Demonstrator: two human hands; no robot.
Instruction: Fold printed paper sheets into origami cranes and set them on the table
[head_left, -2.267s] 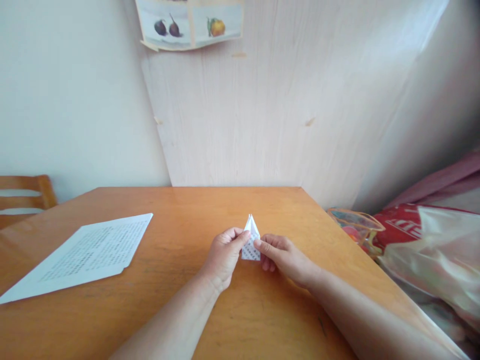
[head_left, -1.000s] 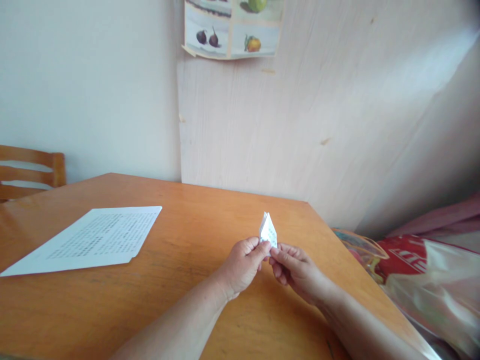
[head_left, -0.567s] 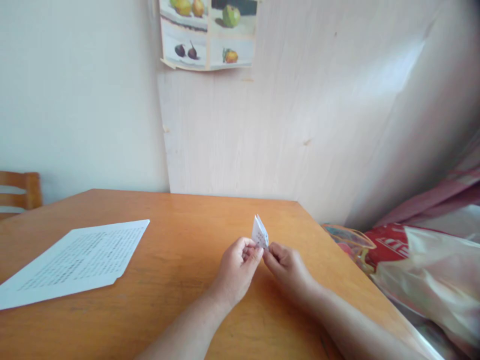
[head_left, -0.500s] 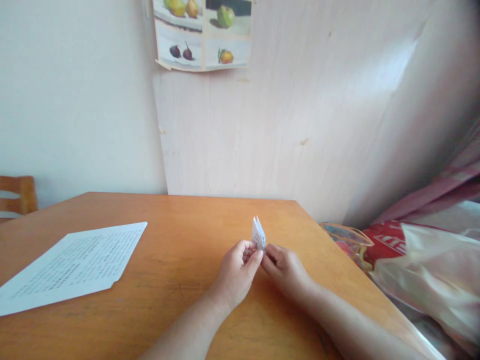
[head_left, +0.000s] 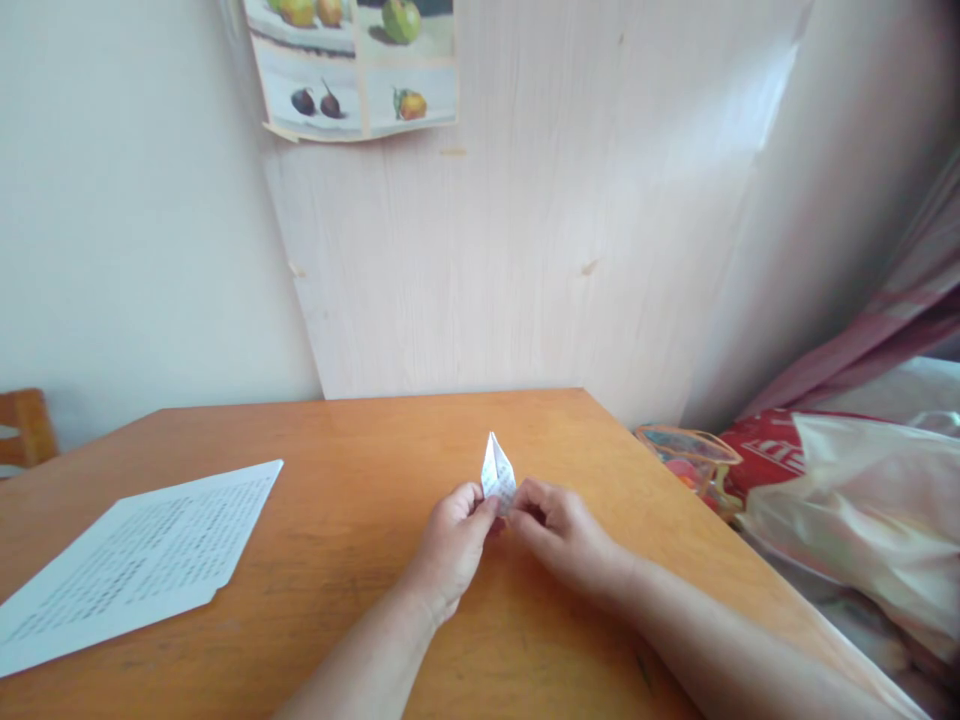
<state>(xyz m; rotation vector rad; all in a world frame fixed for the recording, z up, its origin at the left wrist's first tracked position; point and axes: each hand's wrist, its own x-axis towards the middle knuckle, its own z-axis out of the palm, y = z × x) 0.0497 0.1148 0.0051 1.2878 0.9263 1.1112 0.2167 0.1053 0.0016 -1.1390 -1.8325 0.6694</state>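
Note:
A small folded piece of printed paper stands upright above the table, its pointed tip upward and a crease down its middle. My left hand pinches its lower left edge between thumb and fingers. On the other side, my right hand has thumb and forefinger closed at the paper's lower right corner. The bottom of the folded paper is hidden behind my fingers.
Printed sheets lie stacked at the left of the wooden table. Beyond the right edge are plastic bags and a red bag. A chair stands far left; a fruit picture hangs on the wall.
The folded paper has turned so that its creased, diamond-like face shows toward me. Both hands still hold it. The whole view has shifted and tilted slightly.

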